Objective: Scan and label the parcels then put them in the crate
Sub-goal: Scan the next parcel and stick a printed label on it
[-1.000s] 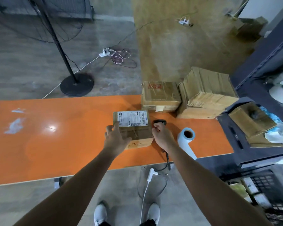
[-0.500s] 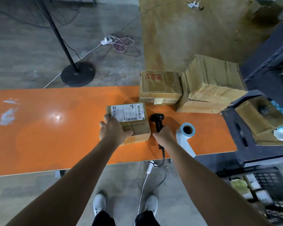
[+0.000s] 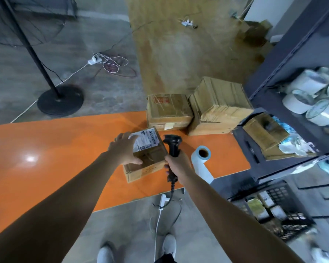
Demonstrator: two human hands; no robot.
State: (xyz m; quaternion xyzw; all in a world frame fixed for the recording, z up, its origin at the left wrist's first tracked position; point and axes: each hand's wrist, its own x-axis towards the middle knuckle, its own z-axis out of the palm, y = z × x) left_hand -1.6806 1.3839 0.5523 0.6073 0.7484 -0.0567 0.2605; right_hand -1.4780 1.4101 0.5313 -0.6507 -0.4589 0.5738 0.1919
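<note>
A small cardboard parcel (image 3: 147, 157) with a white barcode label lies on the orange table (image 3: 55, 149). My left hand (image 3: 124, 149) rests flat on its top left, fingers spread over part of the label. My right hand (image 3: 176, 165) grips the handle of a black barcode scanner (image 3: 172, 144), lifted just right of the parcel with its head beside the label. A black crate (image 3: 279, 207) stands on the floor at the lower right with several items inside.
Two bigger cardboard boxes (image 3: 168, 111) (image 3: 218, 105) stand at the table's far right edge. A white label roll (image 3: 201, 158) lies right of the scanner. Dark shelving (image 3: 292, 73) with tape rolls fills the right side. A fan stand (image 3: 60, 100) and cables are beyond the table.
My right hand has lifted the scanner off the table and holds it upright beside the parcel. My left hand has slid up onto the label; the parcel has turned slightly.
</note>
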